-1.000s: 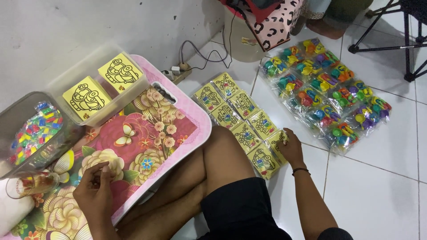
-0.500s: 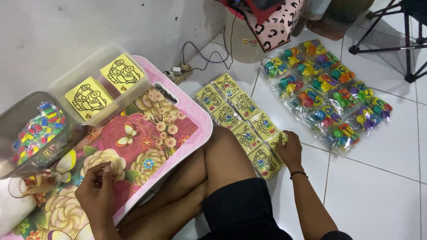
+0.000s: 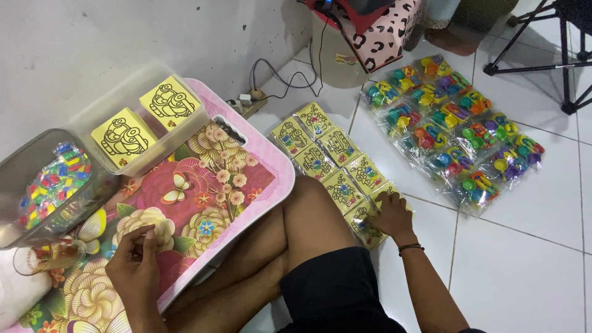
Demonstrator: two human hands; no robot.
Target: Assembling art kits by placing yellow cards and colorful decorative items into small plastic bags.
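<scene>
A white tiled floor (image 3: 524, 246) fills the right side, and on it lies a wide spread of clear bags of bright plastic toys (image 3: 453, 132) near a black tripod leg (image 3: 542, 43). Over the person's lap sits a pink floral tray table (image 3: 209, 179), carrying a clear tub with two stacks of yellow line-drawing cards (image 3: 148, 117) and, at its left edge, a clear box of small multicoloured pieces (image 3: 46, 185). Between the tray and the toy bags runs a double row of wrapped yellow card packets (image 3: 327, 160) on the floor. The right hand (image 3: 391, 216) rests fingers-down on the nearest packet, flat rather than gripping. The left hand (image 3: 135, 268) lies on the tray with fingers curled narrow; whether it pinches anything cannot be told.
</scene>
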